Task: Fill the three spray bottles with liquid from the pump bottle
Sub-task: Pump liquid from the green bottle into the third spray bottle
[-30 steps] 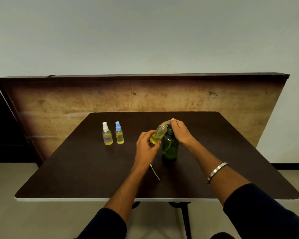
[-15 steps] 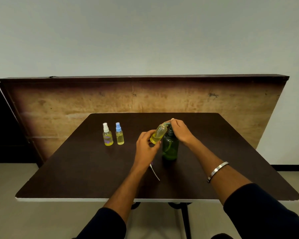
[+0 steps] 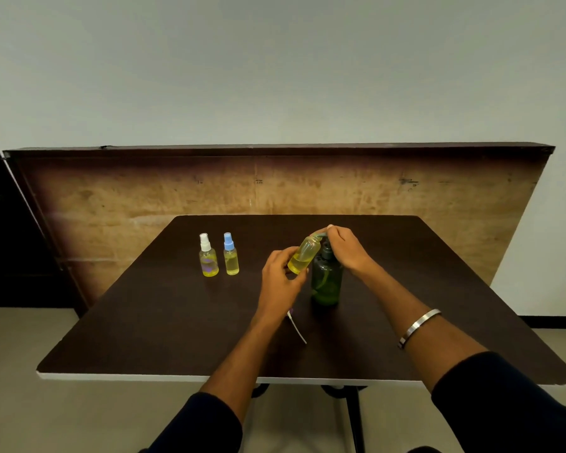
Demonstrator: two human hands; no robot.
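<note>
A green pump bottle [image 3: 326,282] stands upright near the middle of the dark table [image 3: 164,322]. My right hand [image 3: 347,248] rests on its pump head with curled fingers. My left hand [image 3: 280,279] holds an uncapped small bottle [image 3: 303,255], tilted, its mouth up at the pump spout; yellow liquid fills its lower part. Two capped spray bottles with yellow liquid stand to the left: one with a white cap [image 3: 207,256], one with a blue cap [image 3: 231,255]. A loose spray head with its thin white tube [image 3: 298,328] lies on the table below my left hand.
A wooden board [image 3: 144,197] leans upright behind the table against a pale wall. The table's white front edge [image 3: 144,376] runs along the near side. A dark doorway or cabinet is at far left.
Almost nothing has moved; both hands stay at the pump bottle with the small bottle held at the spout. The view has shifted slightly.
</note>
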